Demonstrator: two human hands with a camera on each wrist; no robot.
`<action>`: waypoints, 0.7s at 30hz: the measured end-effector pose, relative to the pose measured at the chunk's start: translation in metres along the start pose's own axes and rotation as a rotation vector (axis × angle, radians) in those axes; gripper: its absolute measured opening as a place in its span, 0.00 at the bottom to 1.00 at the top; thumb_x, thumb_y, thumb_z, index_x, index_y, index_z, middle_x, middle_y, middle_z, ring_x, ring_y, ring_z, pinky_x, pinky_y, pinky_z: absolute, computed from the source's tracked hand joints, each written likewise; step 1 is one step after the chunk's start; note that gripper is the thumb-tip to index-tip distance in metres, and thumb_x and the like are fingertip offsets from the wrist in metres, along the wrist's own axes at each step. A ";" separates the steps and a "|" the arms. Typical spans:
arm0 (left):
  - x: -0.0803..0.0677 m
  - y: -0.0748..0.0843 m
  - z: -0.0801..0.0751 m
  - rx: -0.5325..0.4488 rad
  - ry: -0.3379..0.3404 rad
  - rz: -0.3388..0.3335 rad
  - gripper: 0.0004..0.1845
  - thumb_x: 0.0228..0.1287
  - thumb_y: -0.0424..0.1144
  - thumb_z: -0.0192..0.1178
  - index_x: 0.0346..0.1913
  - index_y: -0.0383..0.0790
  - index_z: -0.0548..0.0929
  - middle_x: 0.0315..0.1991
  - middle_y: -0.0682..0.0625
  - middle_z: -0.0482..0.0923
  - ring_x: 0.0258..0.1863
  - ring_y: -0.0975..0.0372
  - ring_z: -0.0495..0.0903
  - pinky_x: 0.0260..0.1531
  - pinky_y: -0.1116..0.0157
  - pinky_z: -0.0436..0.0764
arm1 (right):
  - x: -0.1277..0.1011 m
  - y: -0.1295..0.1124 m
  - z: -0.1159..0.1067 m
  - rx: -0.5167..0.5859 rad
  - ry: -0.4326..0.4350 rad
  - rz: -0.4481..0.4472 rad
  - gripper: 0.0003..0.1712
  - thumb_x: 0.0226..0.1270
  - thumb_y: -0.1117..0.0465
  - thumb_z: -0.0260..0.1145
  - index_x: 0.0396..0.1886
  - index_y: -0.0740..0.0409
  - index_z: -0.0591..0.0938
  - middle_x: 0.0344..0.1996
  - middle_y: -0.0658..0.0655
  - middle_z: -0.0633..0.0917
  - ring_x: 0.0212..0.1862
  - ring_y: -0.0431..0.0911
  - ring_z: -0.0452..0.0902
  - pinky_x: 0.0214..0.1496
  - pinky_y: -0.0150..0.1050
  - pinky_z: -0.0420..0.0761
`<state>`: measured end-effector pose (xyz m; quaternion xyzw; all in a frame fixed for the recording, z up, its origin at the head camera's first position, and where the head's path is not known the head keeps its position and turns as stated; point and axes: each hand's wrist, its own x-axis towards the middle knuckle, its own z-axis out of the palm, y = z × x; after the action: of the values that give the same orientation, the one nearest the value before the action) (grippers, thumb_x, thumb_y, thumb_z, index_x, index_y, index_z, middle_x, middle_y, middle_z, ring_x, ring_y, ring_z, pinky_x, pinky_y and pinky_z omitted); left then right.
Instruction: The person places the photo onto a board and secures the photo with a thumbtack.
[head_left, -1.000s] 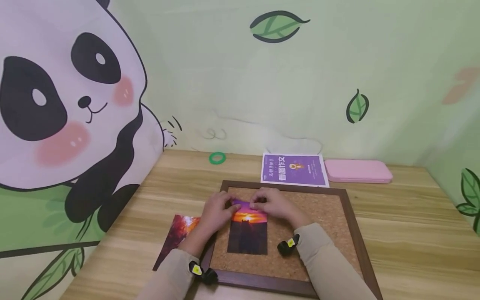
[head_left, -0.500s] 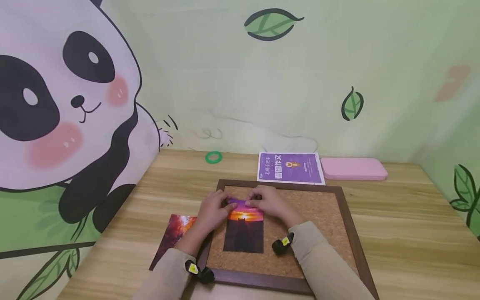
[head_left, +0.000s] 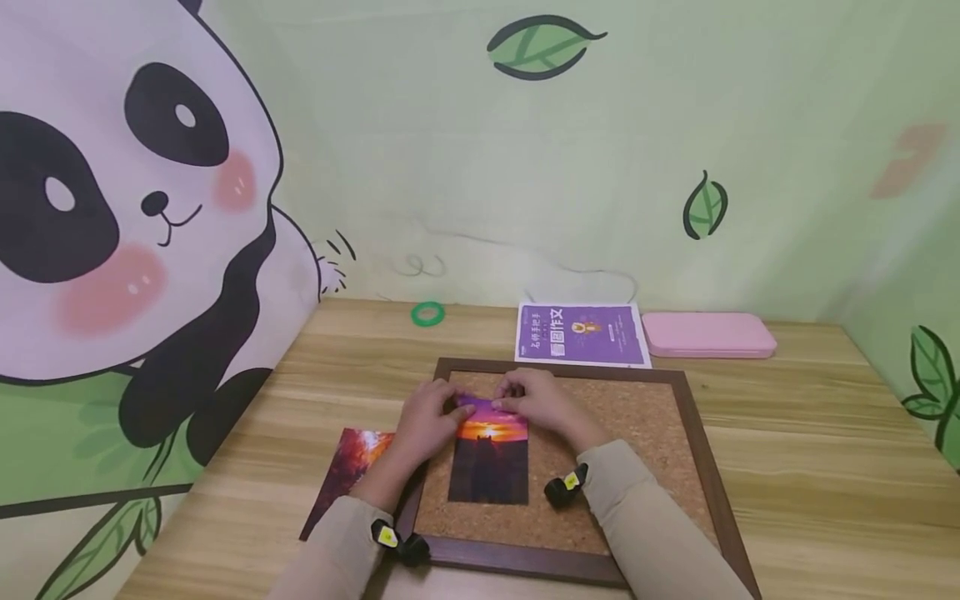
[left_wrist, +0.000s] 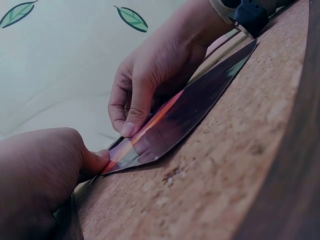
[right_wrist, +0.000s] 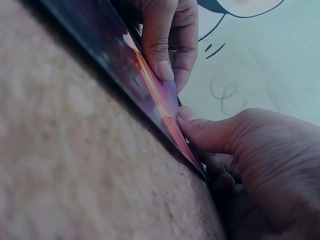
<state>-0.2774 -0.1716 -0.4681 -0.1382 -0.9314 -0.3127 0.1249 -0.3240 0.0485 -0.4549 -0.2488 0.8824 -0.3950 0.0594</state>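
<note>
A person's left hand and right hand are pinching the top edge of a sunset photo print between thumbs and curled fingers, the left hand near the print's upper left corner and the right hand just beside it along the same edge. Both thumbs are pressing on the printed face, while the other fingers are curling behind the edge, leaving little gap in either grip. The print is lying over the left part of a corkboard, its dark lower half pointing toward the person; whether its whole underside is touching the cork is hard to tell from these low wrist views. A brown frame is bordering the cork. A red-orange photo print is lying on the wooden table left of the board, the left forearm partly covering it. Beyond the board, a green ring is lying near the wall, and a purple-covered booklet is resting just beside a pink case.
</note>
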 end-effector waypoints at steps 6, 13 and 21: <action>-0.002 0.002 -0.001 -0.015 0.009 0.005 0.11 0.63 0.43 0.70 0.45 0.41 0.88 0.34 0.53 0.79 0.39 0.57 0.74 0.42 0.56 0.71 | -0.002 0.000 0.000 -0.006 -0.003 -0.013 0.03 0.66 0.56 0.72 0.35 0.49 0.86 0.30 0.47 0.82 0.36 0.43 0.75 0.44 0.41 0.75; -0.002 0.001 -0.001 -0.026 0.011 0.008 0.11 0.63 0.42 0.70 0.45 0.41 0.88 0.33 0.54 0.78 0.38 0.58 0.73 0.41 0.57 0.71 | -0.002 -0.001 -0.001 -0.003 -0.014 -0.008 0.03 0.67 0.57 0.71 0.37 0.50 0.86 0.31 0.47 0.82 0.37 0.43 0.76 0.44 0.41 0.75; 0.000 0.000 0.001 -0.027 0.011 0.010 0.09 0.63 0.42 0.70 0.44 0.42 0.88 0.32 0.55 0.77 0.37 0.59 0.72 0.39 0.58 0.70 | -0.003 -0.003 -0.005 0.004 -0.021 0.000 0.04 0.67 0.59 0.69 0.39 0.52 0.85 0.31 0.48 0.82 0.37 0.43 0.76 0.44 0.41 0.75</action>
<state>-0.2780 -0.1709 -0.4691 -0.1428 -0.9257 -0.3254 0.1298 -0.3212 0.0514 -0.4495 -0.2530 0.8808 -0.3943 0.0692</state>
